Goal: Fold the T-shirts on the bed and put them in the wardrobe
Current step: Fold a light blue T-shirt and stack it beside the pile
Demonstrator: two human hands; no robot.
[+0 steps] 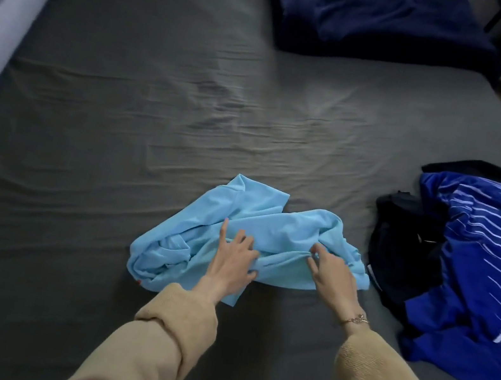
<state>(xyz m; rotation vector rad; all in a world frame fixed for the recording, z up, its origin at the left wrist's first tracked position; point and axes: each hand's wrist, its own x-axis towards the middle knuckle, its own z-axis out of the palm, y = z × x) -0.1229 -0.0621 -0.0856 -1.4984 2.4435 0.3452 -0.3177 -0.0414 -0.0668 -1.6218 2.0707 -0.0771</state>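
Light-blue tee (pixel 269 226) lies bunched on the grey bed (pixel 124 100), near its front edge. I see my left hand (pixel 234 262) resting on it, fingers spread, thumb tucked into a fold. My right hand (pixel 332 276) pinches a ridge of fabric. Blue striped shirt (pixel 483 264) sits just right.

A crumpled T-shirt (pixel 243 242) lies on the bed (pixel 108 97) near its front edge, with the left hand (pixel 235 260) on its middle and the right hand (pixel 330 277) on its right part. To its right, just beside it, a pile of shirts (pixel 468 278) lies at the bed's right edge. A cushion (pixel 373 17) sits at the far side, and a roll (pixel 1 38) at the far left.
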